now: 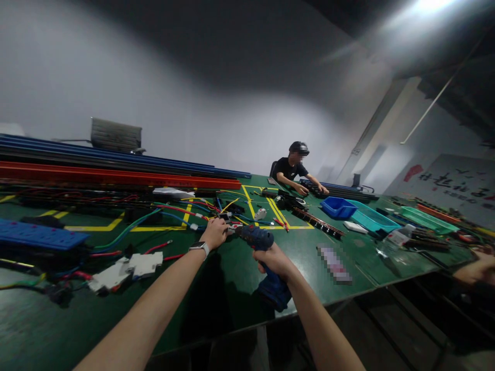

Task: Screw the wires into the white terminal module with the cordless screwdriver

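My right hand is wrapped round the grip of a blue cordless drill, whose battery base hangs below the fist. The drill's nose points left, toward my left hand. With fingers curled, my left hand holds down a small part at the drill's tip; that part is mostly hidden by the fingers. Red, blue and green cables run up to this spot from the left. A small white block lies just beyond the drill.
White breaker-like modules and a blue power strip lie at left. Long orange rails line the back. At right are a blue bin, a turquoise basket and a bottle. A co-worker sits opposite; another person's hand shows far right.
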